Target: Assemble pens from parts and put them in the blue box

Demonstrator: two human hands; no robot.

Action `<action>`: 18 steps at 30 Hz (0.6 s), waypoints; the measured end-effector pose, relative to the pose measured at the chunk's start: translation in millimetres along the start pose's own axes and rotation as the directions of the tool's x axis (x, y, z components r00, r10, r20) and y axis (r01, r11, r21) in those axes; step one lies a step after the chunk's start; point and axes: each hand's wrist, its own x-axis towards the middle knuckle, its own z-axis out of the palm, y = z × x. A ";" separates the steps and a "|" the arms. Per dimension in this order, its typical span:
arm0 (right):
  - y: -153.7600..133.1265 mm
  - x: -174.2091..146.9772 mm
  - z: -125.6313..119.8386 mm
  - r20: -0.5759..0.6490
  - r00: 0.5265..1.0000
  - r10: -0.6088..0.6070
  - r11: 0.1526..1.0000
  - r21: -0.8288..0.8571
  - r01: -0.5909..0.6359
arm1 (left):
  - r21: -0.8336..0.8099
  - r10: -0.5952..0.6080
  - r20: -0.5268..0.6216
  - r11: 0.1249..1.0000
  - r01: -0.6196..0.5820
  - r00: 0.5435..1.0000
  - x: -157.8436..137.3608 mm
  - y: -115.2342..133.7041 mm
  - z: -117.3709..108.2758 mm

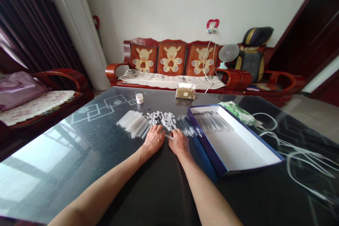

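Note:
A translucent white pen barrel (169, 136) spans the gap between my two hands, low over the table. My right hand (179, 142) is closed around its right end. The fingers of my left hand (154, 139) are curled at its left end; their exact grip is partly hidden. Just beyond my left hand lies a row of pale pen barrels (134, 123). White and black pen caps (162, 116) are heaped in the middle, past both hands. Thin dark pen refills (186, 125) lie side by side to the right, against the box.
A shallow blue-rimmed white box (235, 152) stands at right, holding a row of pens (212, 122). Beyond it are a green-and-white packet (236, 112) and coiled white cables (299, 150). A small white jar (139, 98) and tissue box (185, 92) stand at the table's far side.

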 end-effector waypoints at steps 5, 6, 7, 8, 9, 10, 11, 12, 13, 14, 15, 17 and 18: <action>0.1 -0.1 -1.3 0.020 1.000 0.017 1.000 0.024 -0.018 | -0.100 0.257 -0.091 0.959 -0.266 0.962 3.4 5.6 5.3; 0.2 0.0 -1.5 0.024 1.000 0.020 0.999 0.029 -0.021 | -0.118 0.272 -0.108 0.951 -0.284 0.956 4.7 6.8 7.6; 0.5 0.2 -1.6 0.025 0.999 0.023 0.999 0.036 -0.024 | -0.129 0.277 -0.120 0.948 -0.292 0.953 6.5 7.8 9.7; 0.7 0.5 -1.8 0.022 0.999 0.024 0.999 0.046 -0.025 | -0.134 0.268 -0.128 0.949 -0.284 0.955 8.8 8.4 11.4; 1.0 0.9 -2.0 0.014 1.000 0.025 0.998 0.059 -0.026 | -0.132 0.242 -0.132 0.957 -0.259 0.961 11.5 8.6 12.6; 1.4 1.3 -2.1 0.004 1.000 0.027 0.997 0.074 -0.028 | -0.123 0.197 -0.139 0.969 -0.215 0.970 14.5 8.2 13.1; 2.0 1.7 -2.2 -0.009 0.999 0.032 0.995 0.091 -0.031 | -0.112 0.137 -0.150 0.982 -0.154 0.979 17.5 7.2 13.1; 2.8 2.0 -2.1 -0.024 0.999 0.039 0.993 0.112 -0.036 | -0.103 0.066 -0.164 0.991 -0.084 0.984 20.3 5.8 12.6; 4.0 2.1 -1.8 -0.040 0.998 0.047 0.990 0.136 -0.041 | -0.100 -0.006 -0.177 0.995 -0.012 0.984 22.7 4.0 12.0; 5.6 2.0 -1.2 -0.061 0.997 0.055 0.985 0.166 -0.045 | -0.102 -0.069 -0.184 0.994 0.050 0.981 24.6 2.1 11.4; 7.8 1.8 -0.2 -0.087 0.994 0.062 0.978 0.202 -0.043 | -0.106 -0.116 -0.186 0.990 0.097 0.976 25.9 0.1 11.0; 13.5 1.4 1.9 -0.150 0.986 0.066 0.956 0.294 -0.019 | -0.116 -0.160 -0.180 0.983 0.141 0.971 27.2 -3.1 11.3; 17.0 1.7 2.5 -0.185 0.980 0.070 0.940 0.342 -0.003 | -0.118 -0.161 -0.178 0.983 0.142 0.971 27.4 -4.0 11.9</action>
